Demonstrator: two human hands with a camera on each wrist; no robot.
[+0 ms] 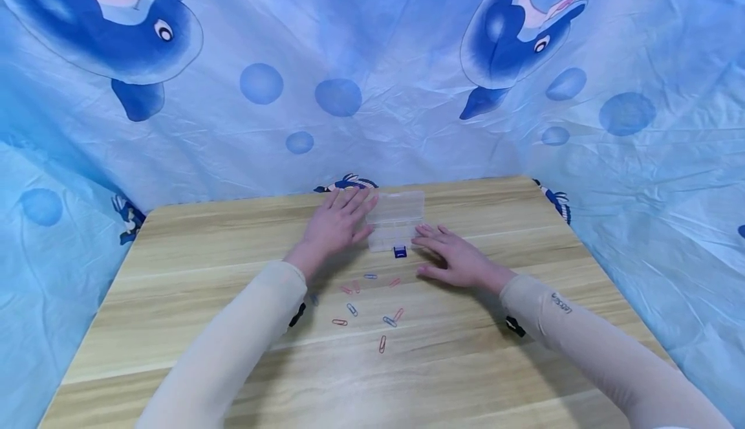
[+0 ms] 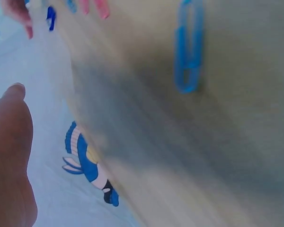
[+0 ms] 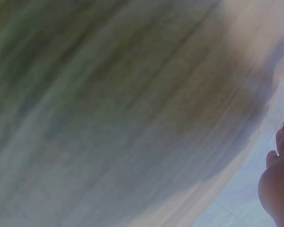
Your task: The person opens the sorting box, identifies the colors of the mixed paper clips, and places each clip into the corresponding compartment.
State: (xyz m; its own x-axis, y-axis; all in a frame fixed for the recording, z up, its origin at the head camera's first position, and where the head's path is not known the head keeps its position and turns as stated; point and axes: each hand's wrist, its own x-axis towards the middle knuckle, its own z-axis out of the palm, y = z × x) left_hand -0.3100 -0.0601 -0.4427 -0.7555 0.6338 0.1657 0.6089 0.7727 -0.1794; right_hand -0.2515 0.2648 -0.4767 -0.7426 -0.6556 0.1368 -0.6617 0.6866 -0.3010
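A clear plastic box (image 1: 381, 238) lies toward the far side of the wooden table (image 1: 192, 299), between the two hands, its clear lid (image 1: 403, 206) laid back on the far side and a dark blue latch (image 1: 399, 252) at the middle of its near edge. The left hand (image 1: 337, 223) is at the box's left side, palm down, fingers straight and slightly spread — it grips nothing, and its thumb and fingertips reach the box's left edge; whether they press on it I cannot tell. The right hand (image 1: 456, 259) is at the box's right side, fingers loosely extended toward its right edge and thumb apart, nearer and just right of the latch; it grips nothing either, and contact with the box is hard to make out. Nearer than the box, loose paper clips lie scattered on the table: a blue clip (image 1: 370, 276) just short of the box, a pink clip (image 1: 394, 282) to its right, a red clip (image 1: 382, 344) nearest of all, and a blue clip (image 1: 315, 299) off to the left — close beside the left sleeve (image 1: 244, 332). Beyond the far edge hangs a blue cloth (image 1: 407, 131) with printed dolphins.
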